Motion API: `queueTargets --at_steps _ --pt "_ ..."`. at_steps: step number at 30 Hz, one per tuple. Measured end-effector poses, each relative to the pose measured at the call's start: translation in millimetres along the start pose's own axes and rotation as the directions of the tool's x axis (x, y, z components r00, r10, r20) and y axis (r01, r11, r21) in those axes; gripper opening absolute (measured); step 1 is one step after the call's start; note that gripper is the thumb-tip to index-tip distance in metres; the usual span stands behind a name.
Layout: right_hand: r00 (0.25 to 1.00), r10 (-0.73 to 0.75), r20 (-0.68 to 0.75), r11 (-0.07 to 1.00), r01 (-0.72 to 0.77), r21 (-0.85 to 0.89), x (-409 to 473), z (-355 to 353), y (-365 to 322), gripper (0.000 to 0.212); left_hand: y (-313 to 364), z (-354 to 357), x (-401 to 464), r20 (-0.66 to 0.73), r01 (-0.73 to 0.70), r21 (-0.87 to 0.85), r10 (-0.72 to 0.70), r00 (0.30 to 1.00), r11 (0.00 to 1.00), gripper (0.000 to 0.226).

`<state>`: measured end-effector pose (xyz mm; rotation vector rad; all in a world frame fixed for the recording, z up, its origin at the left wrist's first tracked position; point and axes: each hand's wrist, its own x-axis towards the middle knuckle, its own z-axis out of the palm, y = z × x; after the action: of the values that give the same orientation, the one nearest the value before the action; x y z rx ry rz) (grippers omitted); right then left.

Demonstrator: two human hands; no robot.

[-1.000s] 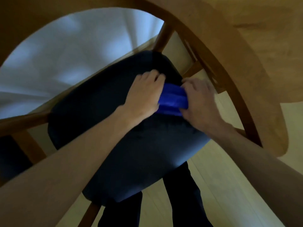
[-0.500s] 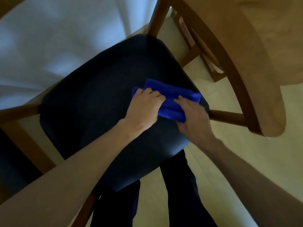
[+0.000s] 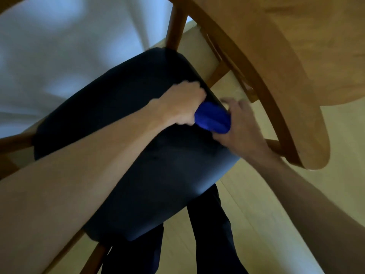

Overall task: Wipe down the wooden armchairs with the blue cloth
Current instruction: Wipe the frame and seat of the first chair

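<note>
Blue cloth (image 3: 213, 118), bunched, lying at the dark seat's (image 3: 138, 155) right edge; left hand (image 3: 182, 104) gripping its near end; right hand (image 3: 240, 125) cupping the far side, nearer the wooden armrest (image 3: 276, 107).

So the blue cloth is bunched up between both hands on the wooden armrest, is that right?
Not quite. The head view shows the blue cloth bunched between the left hand and right hand at the edge of the dark seat cushion, not on the wooden armrest.
</note>
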<state>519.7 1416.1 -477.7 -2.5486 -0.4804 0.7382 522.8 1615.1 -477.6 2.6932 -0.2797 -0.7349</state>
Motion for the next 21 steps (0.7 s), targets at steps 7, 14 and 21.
queueTargets --at_steps 7,14,21 --pt "0.989 0.063 -0.133 0.996 -0.071 -0.053 12.0 12.4 15.3 0.058 9.3 13.1 37.3 -0.113 -0.072 -0.001 0.072 0.991 0.997 0.054" --pt "0.998 -0.054 0.017 0.914 0.056 -0.402 -43.4 51.8 -28.8 0.033 -0.9 57.3 -70.3 -0.143 -0.010 -0.006 0.009 0.990 1.000 0.047" --pt "0.993 -0.112 0.026 0.988 0.114 -0.102 -63.9 65.9 -38.4 0.052 -18.0 69.8 -105.6 -0.156 -0.076 0.139 0.098 0.983 0.987 0.052"
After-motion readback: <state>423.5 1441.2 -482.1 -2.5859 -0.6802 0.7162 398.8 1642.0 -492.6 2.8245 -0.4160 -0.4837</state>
